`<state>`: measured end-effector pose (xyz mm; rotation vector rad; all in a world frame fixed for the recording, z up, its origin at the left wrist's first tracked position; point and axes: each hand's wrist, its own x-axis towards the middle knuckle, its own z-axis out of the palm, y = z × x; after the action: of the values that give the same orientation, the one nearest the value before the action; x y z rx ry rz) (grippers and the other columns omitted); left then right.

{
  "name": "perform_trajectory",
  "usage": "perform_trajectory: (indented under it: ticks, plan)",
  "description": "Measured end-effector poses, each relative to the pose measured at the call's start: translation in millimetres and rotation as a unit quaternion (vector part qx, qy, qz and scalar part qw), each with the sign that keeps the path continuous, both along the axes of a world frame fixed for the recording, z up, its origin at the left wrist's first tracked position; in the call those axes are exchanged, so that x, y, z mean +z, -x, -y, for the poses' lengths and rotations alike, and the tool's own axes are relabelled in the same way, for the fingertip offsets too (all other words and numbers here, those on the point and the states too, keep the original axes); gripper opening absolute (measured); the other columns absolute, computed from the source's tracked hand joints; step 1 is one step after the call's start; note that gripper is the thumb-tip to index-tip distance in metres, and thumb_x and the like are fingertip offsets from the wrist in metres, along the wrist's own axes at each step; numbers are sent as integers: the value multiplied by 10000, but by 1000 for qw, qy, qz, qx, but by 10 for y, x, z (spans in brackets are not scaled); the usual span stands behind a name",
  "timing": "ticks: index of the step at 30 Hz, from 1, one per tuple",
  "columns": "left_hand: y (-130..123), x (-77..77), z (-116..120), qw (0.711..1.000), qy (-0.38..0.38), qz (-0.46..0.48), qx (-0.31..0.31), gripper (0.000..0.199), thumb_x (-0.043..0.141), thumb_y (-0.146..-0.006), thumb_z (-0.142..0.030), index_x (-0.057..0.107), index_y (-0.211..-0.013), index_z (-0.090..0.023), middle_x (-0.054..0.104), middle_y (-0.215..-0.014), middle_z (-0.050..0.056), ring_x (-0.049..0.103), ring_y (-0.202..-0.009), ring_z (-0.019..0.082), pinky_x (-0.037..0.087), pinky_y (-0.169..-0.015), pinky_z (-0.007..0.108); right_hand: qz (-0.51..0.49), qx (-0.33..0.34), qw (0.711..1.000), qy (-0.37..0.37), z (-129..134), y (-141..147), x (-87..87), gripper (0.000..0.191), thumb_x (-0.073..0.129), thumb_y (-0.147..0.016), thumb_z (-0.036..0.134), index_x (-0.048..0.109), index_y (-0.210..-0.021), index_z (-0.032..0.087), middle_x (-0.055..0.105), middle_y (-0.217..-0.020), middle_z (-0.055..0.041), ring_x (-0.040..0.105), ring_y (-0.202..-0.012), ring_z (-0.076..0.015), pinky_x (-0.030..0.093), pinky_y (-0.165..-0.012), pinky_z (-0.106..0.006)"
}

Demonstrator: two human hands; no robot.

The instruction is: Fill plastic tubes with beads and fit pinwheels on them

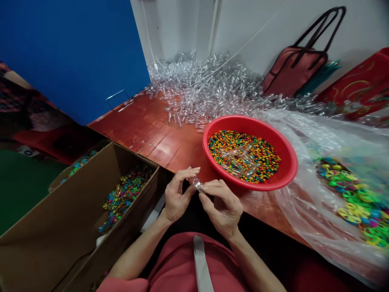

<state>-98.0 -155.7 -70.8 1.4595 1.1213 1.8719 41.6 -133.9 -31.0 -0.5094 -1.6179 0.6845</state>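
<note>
Just in front of the table edge, my left hand [179,194] and my right hand [222,206] meet at a small clear plastic tube [198,185]. The right thumb and fingers pinch its near end. The left fingers and thumb close round the far end and partly hide it. Beyond my hands stands a red basin [288,162] of small multicoloured beads [267,156], with several clear tubes [240,160] lying on the beads.
A large heap of clear tubes [212,89] covers the table's back. At left, an open cardboard box [60,215] holds colourful plastic pieces [127,196]. A clear bag [304,202] with bright wheel-shaped pieces [352,211] lies right. A pink bag [291,71] leans behind; a blue panel [73,52] stands left.
</note>
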Motion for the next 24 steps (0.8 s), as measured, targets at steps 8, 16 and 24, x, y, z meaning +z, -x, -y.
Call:
perform_trajectory:
  ticks: [8,16,24]
  plan:
    - [-5,-66,57,996,37,56,-56,256,777,-936,-305,709,-1169,-224,773,-1214,104,741,-1172,254,561,-1097,445,29,-8,1000,8,54,7,-17,276,717,-871,31,714,-1028,259,785,-841,-18,735,-722,-180,590,-724,-352]
    - [21,-73,65,999,15,18,-46,270,756,-949,-238,745,-1219,-243,779,-1190,86,735,-1159,241,553,-1103,462,36,32,999,-2,89,-33,-59,343,743,-879,38,720,-1150,248,785,-890,-47,746,-783,-204,612,-734,-371]
    - [-16,-122,67,999,-7,42,-29,213,785,-930,-282,696,-1120,-242,785,-1130,70,749,-1167,269,529,-1134,553,43,42,998,5,115,-26,-67,372,691,-883,-10,721,-1150,246,786,-908,-57,742,-771,-192,616,-714,-352]
